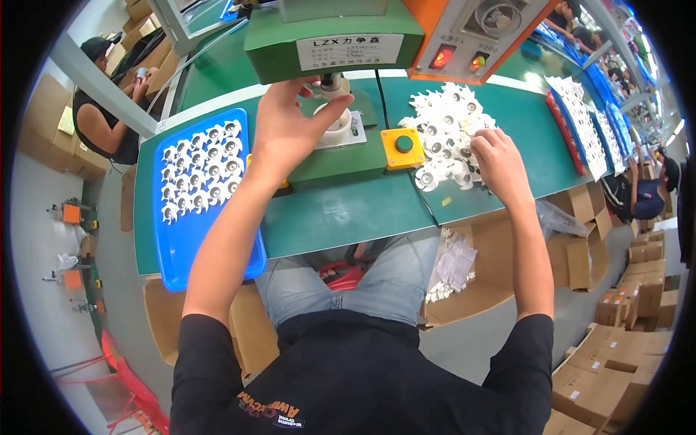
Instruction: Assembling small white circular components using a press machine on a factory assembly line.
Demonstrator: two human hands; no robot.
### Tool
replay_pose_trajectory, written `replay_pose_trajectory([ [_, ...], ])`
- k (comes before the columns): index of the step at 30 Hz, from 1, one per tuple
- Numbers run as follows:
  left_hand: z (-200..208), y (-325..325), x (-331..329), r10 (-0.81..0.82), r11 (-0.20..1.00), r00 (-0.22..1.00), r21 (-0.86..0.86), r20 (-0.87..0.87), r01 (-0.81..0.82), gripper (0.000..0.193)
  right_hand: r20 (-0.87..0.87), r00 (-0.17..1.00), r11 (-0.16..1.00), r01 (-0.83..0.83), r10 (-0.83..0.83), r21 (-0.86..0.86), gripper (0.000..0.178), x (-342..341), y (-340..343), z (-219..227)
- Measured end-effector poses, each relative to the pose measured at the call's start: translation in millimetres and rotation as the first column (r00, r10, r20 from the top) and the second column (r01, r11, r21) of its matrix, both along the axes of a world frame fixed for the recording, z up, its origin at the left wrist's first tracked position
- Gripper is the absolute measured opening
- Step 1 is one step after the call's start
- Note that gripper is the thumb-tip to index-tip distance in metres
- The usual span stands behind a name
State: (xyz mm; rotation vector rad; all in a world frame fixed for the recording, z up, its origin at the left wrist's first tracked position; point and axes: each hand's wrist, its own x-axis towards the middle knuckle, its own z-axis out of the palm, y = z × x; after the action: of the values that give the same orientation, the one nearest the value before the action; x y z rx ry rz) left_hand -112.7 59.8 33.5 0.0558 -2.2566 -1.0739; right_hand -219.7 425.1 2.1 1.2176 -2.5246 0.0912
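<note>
My left hand (290,125) is under the head of a green bench press (333,51), its thumb and fingers curved around a small white round plastic part (335,89) at the dark ram. Below this part, a white round holder (334,130) sits on a metal plate on the press base. My right hand (500,163) is at the right edge of a loose pile of white finned plastic wheels (449,119) with dark centres. Its fingers are bent together over the pile, and what they pinch is hidden.
A blue tray (170,250) on the left holds rows of finned wheels. A yellow box with a green button (403,145) stands beside the press, below an orange control box (471,36). Cardboard boxes (478,297) are below the table edge. Other people work farther off.
</note>
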Motion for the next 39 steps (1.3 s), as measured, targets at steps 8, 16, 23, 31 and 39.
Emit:
replay_pose_trajectory([
  [8,-9,-14,17,0.033,0.976,0.999,-0.214,-0.01,-0.034,0.039,0.582,0.806,0.658,0.38,0.109,-0.65,0.021,21,-116,14],
  [16,-23,-105,185,0.296,0.795,0.936,-0.592,0.188,-0.133,0.037,0.725,0.473,0.534,0.492,0.5,-0.688,0.023,33,-207,37],
  [23,-69,-170,282,0.565,0.696,0.793,-0.648,0.229,-0.31,0.035,0.689,0.415,0.461,0.526,0.593,-0.714,0.025,26,-204,30],
  [31,-75,-186,275,0.651,0.668,0.718,-0.634,0.245,-0.39,0.041,0.735,0.473,0.508,0.532,0.486,-0.678,0.028,44,-188,33],
  [39,-73,-169,243,0.539,0.73,0.837,-0.546,0.092,-0.411,0.032,0.351,0.931,0.791,0.143,0.096,-0.594,0.026,49,-126,-19],
])
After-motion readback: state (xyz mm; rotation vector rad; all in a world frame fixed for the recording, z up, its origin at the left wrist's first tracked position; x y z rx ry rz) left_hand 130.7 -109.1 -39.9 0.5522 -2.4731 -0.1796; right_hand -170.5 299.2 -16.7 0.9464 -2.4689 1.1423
